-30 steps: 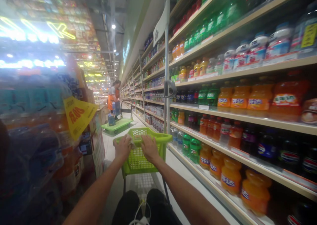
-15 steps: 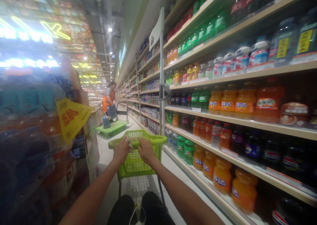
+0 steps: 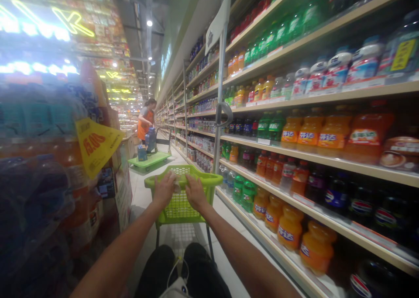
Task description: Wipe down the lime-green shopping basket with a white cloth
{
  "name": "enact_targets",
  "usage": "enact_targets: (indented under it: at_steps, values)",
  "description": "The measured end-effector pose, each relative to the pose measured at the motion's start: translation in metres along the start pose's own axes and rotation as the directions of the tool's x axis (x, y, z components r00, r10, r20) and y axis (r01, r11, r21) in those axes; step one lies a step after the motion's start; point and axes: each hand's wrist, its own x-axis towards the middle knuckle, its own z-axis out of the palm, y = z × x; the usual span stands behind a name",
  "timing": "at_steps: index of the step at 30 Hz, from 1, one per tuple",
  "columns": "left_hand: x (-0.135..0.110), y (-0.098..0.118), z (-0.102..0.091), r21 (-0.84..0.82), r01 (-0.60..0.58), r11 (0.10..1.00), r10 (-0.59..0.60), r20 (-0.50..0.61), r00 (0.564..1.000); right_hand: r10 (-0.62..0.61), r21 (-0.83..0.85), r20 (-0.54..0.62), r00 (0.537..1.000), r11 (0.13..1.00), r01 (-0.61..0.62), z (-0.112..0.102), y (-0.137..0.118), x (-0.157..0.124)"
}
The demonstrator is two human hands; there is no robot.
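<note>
A lime-green shopping cart [image 3: 183,217] with a latticed basket stands right in front of me. My left hand [image 3: 164,189] rests on the left part of its handle, fingers bent over it, with a crumpled white tissue [image 3: 177,186] at the fingers, partly hidden. My right hand [image 3: 195,194] is curled over the handle to the right of the tissue. The two hands are close together but apart. Beneath the handle my dark-clad legs and a pale cable [image 3: 170,274] show.
Drink shelves [image 3: 271,146] line the right side, with a metal post [image 3: 220,88] at their edge. Stacked bottles and a yellow price sign [image 3: 95,144] are at left. Ahead, a person in an orange vest [image 3: 145,123] stands by a green flatbed trolley [image 3: 152,160].
The view has shifted slightly, and the shelf post sits further right and nearer. Both hands stay on the cart handle. The person ahead has moved a blue pack slightly on the trolley.
</note>
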Motion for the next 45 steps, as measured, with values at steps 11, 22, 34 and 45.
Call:
enact_targets:
  at_steps: [11, 22, 34, 45]
  values:
    - [-0.003, -0.005, -0.001, 0.068, 0.064, 0.996, -0.080, 0.267, 0.960, -0.050, -0.161, 0.187, 0.981, 0.984, 0.081, 0.004, -0.035, 0.013]
    - [-0.016, -0.038, -0.011, 0.217, -0.024, 0.976, -0.041, 0.288, 0.957, -0.127, -0.181, 0.057, 0.990, 0.974, 0.135, 0.019, -0.003, 0.020]
    - [-0.020, -0.033, -0.009, 0.237, -0.010, 0.971, -0.063, 0.297, 0.953, 0.104, -0.119, -0.213, 0.971, 0.984, -0.131, -0.021, 0.075, -0.008]
    - [-0.022, -0.035, -0.011, 0.243, 0.012, 0.970, -0.087, 0.301, 0.950, -0.106, -0.083, -0.049, 0.993, 0.991, 0.102, -0.008, 0.037, 0.000]
